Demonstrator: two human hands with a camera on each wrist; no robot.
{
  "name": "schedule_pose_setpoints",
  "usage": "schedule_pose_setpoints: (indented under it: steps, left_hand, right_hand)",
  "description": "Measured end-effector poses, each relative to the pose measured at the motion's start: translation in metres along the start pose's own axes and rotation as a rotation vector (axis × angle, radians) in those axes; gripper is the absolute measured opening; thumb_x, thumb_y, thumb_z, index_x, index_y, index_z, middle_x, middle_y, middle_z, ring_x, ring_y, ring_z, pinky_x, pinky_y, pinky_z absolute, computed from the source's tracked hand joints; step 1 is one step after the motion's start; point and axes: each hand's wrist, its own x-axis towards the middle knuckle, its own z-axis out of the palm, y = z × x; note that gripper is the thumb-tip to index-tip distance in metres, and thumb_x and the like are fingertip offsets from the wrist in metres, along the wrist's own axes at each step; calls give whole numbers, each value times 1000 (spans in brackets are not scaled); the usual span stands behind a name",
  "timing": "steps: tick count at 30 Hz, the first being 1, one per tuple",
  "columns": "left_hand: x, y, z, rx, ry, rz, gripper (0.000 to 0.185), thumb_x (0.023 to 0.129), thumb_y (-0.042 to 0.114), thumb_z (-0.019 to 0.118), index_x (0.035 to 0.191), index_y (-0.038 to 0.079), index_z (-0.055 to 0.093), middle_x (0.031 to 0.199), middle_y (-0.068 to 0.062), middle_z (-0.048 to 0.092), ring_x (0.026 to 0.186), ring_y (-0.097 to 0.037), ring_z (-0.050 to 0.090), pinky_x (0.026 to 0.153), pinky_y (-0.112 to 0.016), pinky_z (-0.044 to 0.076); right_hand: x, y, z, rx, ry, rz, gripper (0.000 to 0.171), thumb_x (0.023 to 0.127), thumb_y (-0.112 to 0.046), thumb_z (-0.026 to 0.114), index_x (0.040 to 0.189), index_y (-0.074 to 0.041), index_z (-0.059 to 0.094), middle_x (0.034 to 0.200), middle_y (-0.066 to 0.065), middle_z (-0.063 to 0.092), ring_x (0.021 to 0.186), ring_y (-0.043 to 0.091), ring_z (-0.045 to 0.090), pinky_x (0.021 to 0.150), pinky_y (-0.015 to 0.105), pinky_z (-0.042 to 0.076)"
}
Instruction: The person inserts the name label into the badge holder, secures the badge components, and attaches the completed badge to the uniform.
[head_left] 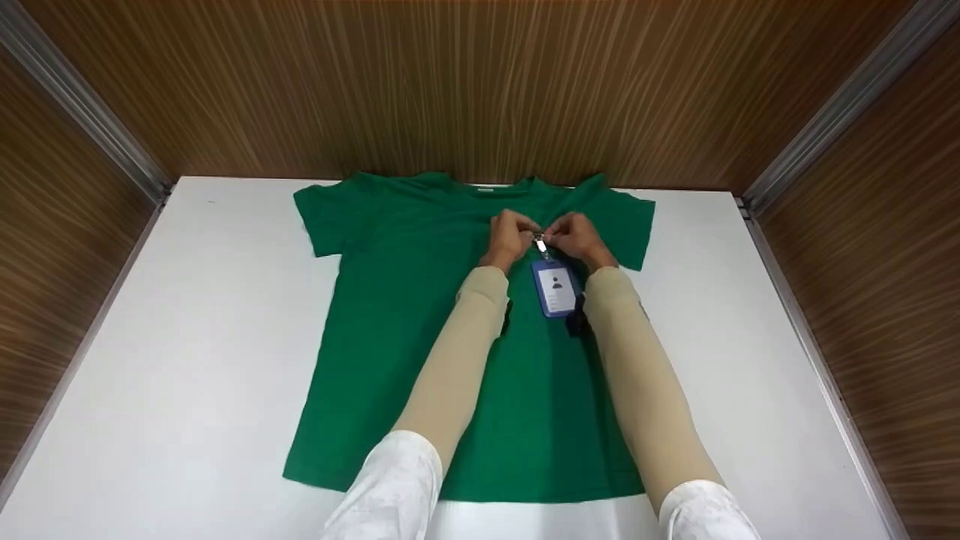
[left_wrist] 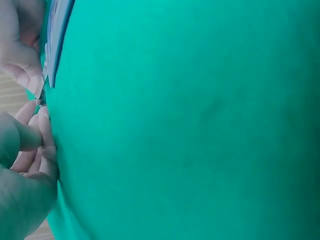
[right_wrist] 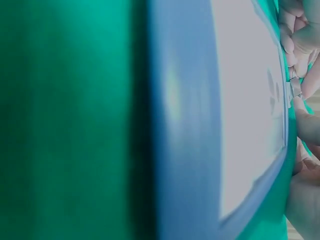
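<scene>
Green T-shirt [head_left: 420,330] lies flat, front up, on the white desk [head_left: 187,375], collar toward the wood-panel back wall [head_left: 480,82]. Both hands meet at the shirt's upper chest, just below the collar. Left hand [head_left: 510,236] and right hand [head_left: 574,236] both have a narrow fingertip grip, pinching at the small metal clip [head_left: 541,244] on top of the blue ID badge holder [head_left: 556,289]; left wrist view shows left fingers [left_wrist: 42,132] bunched against the fabric right beside the clip, so it may be pinching cloth rather than metal, can't tell for sure. Badge holder hangs from the clip down the shirt toward the hem, long axis running collar-to-hem, lying flat on the fabric between the two beige sleeves [head_left: 457,352]. Clip sits right between the two hands, roughly equally near each; badge body is on the wrist side of both grips. Right wrist view is filled by the badge's white card, close and blurred.
</scene>
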Motion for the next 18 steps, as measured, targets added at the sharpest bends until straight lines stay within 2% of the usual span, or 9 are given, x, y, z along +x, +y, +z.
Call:
schedule_pose_setpoints:
  steps: [4, 8, 11, 15, 18]
  left_hand:
    - [-2, -1, 0, -19, -3, -10, 29, 101, 5, 62, 120, 20, 79, 120, 1, 76, 114, -12, 68, 99, -35, 56]
    - [-1, -2, 1, -16, -20, -6, 32, 102, 11, 64, 132, 17, 72, 122, -3, 74, 114, -14, 67, 101, -33, 55]
    - [-1, -1, 2, 19, -75, 5, 43, 99, 18, 70, 141, 14, 64, 131, -6, 69, 120, -16, 63, 107, -33, 52]
    - [-4, 4, 0, 96, -187, 17, 70, 92, 29, 77, 154, 15, 48, 153, -10, 50, 141, -22, 48, 121, -40, 40]
    - [-5, 7, -1, 130, -238, 20, 83, 89, 31, 81, 159, 18, 39, 161, -12, 39, 150, -25, 38, 125, -46, 34]
  right_hand:
    - [0, 0, 0, 30, 2, 13, 11, 100, -13, 64, 103, -5, 72, 102, 9, 66, 96, 21, 55, 90, 34, 47]
    - [1, 0, 0, 35, 13, 6, 13, 101, -14, 63, 104, -5, 71, 102, 9, 66, 95, 21, 56, 88, 33, 48]
    - [2, 0, -1, 37, 14, 12, 16, 101, -13, 61, 108, -2, 70, 103, 10, 65, 94, 21, 56, 86, 31, 47]
    - [2, -1, -2, 43, 4, 35, 17, 102, -15, 61, 111, -2, 69, 104, 11, 64, 95, 21, 56, 85, 30, 47]
    - [4, -1, -3, 45, -14, 48, 18, 104, -16, 60, 114, -3, 67, 108, 12, 63, 98, 22, 55, 89, 32, 47]
